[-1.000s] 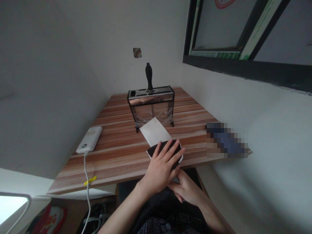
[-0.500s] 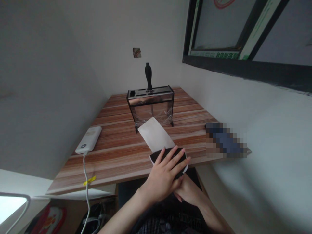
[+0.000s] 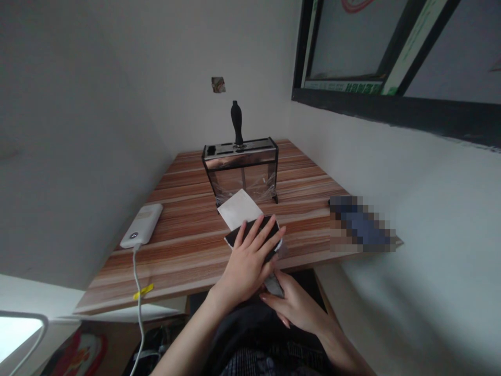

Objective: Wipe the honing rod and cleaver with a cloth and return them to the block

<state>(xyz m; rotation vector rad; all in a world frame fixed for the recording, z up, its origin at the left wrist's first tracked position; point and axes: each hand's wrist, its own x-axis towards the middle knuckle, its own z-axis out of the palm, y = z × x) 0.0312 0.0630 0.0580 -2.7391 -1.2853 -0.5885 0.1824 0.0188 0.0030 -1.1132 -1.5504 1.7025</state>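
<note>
My left hand (image 3: 246, 261) lies flat with spread fingers on a black piece with a ragged white edge (image 3: 233, 238). This piece sits across a pale, flat strip (image 3: 239, 208), whose far end sticks out over the table. Below it, my right hand (image 3: 299, 303) grips a greyish near end (image 3: 274, 286) between thumb and fingers, close to the table's front edge. It lines up with the pale strip, but the stretch between is covered by the black piece and my left hand.
On the wood-grain table (image 3: 188, 219), a metal-framed, clear-sided device with a black handle (image 3: 237, 125) stands behind the strip. A white power bank (image 3: 141, 225) with a cable (image 3: 138, 282) lies left. A blurred dark blue object (image 3: 362, 222) is at right, below a window frame (image 3: 352, 107).
My left hand and the black piece have slid forward and left along the strip. Less of its far end shows, while the greyish near end is now visible in my right hand.
</note>
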